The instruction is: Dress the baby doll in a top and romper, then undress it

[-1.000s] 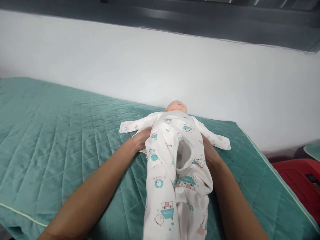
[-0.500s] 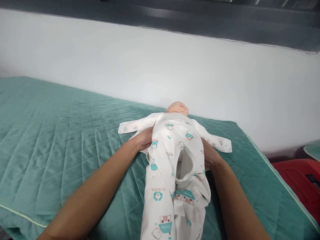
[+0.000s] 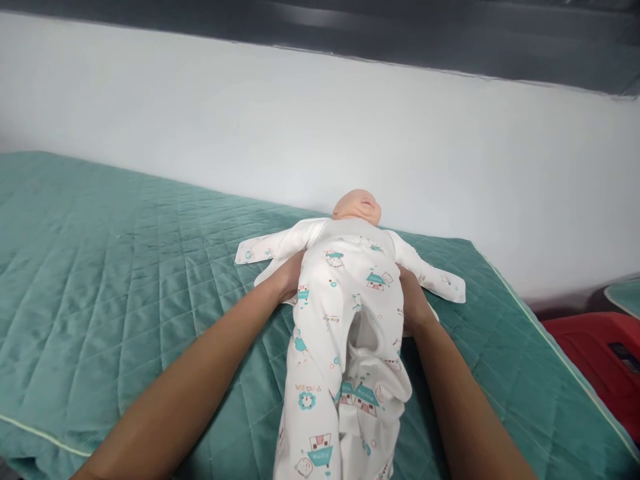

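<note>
A doll (image 3: pixel 357 208) is lying face up on the green quilted cover (image 3: pixel 140 300), its head at the far side by the wall (image 3: pixel 200 113), presumably leaving both flanks within reach. The left hand (image 3: pixel 291 275) and right hand (image 3: pixel 414 303) are flanking the printed trousers (image 3: pixel 314 340), probably for balanced handling; the cloth is hiding their fingers, so I cannot tell whether either is gripping. The sleeves (image 3: pixel 443 285) are spreading outward, seemingly keeping clear of both wrists.
</note>
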`<action>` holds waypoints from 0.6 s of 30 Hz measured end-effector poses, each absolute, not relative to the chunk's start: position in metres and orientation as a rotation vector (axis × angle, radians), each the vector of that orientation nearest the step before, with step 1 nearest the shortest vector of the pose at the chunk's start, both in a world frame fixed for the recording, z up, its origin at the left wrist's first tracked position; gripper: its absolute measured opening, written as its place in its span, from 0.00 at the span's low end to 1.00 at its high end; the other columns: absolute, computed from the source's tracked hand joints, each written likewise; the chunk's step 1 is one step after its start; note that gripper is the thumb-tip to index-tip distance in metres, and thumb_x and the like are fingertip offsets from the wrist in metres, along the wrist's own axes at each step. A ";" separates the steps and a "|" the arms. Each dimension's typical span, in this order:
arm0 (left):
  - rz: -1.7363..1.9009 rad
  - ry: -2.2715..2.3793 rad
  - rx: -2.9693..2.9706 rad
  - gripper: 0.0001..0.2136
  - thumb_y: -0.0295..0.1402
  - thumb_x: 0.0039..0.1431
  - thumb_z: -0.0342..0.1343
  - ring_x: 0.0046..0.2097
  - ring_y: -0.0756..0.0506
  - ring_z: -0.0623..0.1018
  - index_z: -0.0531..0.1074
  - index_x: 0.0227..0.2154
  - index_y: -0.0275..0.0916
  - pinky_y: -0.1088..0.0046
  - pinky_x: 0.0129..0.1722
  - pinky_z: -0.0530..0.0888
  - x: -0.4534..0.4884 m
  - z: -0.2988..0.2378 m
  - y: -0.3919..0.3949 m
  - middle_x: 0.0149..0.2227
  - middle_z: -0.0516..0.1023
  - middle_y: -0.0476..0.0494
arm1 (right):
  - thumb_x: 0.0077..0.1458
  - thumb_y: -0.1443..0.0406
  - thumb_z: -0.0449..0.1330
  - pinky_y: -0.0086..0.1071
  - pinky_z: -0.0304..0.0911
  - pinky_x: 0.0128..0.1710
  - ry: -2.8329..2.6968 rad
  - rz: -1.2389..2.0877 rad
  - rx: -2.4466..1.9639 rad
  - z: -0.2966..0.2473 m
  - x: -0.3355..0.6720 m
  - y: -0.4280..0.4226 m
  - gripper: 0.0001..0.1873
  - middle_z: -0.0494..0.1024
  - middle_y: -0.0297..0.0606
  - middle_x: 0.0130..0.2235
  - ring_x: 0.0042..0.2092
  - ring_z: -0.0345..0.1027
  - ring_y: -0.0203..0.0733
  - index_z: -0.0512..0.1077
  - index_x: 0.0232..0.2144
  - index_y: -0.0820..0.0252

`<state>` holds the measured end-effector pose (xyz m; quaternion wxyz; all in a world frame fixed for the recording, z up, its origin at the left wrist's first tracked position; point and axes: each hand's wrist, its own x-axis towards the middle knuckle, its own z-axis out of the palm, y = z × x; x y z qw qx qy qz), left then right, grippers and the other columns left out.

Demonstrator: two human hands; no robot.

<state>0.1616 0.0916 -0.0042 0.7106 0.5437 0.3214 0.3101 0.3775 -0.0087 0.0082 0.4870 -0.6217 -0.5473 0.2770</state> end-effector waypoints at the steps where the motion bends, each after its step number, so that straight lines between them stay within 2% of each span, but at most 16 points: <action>1: 0.718 0.714 1.247 0.18 0.47 0.56 0.57 0.44 0.35 0.80 0.78 0.37 0.36 0.62 0.43 0.78 0.161 -0.006 0.093 0.27 0.81 0.41 | 0.41 0.56 0.71 0.48 0.67 0.51 -1.345 0.631 -1.527 0.007 0.378 -0.008 0.13 0.84 0.41 0.40 0.46 0.72 0.61 0.81 0.30 0.54; 5: 0.846 0.731 1.439 0.15 0.46 0.53 0.58 0.50 0.35 0.77 0.79 0.37 0.41 0.64 0.50 0.77 0.158 -0.011 0.097 0.31 0.82 0.44 | 0.45 0.58 0.66 0.49 0.66 0.50 -1.378 0.517 -1.586 0.005 0.382 -0.007 0.09 0.84 0.44 0.41 0.45 0.72 0.62 0.79 0.29 0.57; 8: 0.914 0.770 1.530 0.11 0.40 0.48 0.61 0.50 0.34 0.75 0.78 0.34 0.41 0.66 0.50 0.76 0.155 -0.011 0.100 0.33 0.82 0.44 | 0.48 0.59 0.62 0.48 0.66 0.47 -1.408 0.465 -1.643 0.003 0.384 -0.007 0.11 0.84 0.43 0.39 0.44 0.72 0.60 0.79 0.31 0.59; 14: 0.834 0.733 1.646 0.11 0.37 0.53 0.57 0.46 0.36 0.75 0.77 0.33 0.34 0.64 0.48 0.74 0.152 -0.010 0.103 0.35 0.83 0.40 | 0.50 0.61 0.58 0.44 0.68 0.44 -1.305 0.491 -1.697 -0.003 0.388 -0.006 0.13 0.84 0.38 0.38 0.43 0.74 0.54 0.79 0.35 0.60; 18: 0.837 0.741 1.620 0.14 0.38 0.54 0.57 0.48 0.36 0.77 0.78 0.39 0.35 0.61 0.50 0.74 0.152 -0.012 0.104 0.39 0.83 0.39 | 0.50 0.62 0.60 0.44 0.70 0.46 -1.202 0.589 -1.626 -0.011 0.394 -0.004 0.15 0.84 0.39 0.42 0.47 0.76 0.54 0.79 0.41 0.58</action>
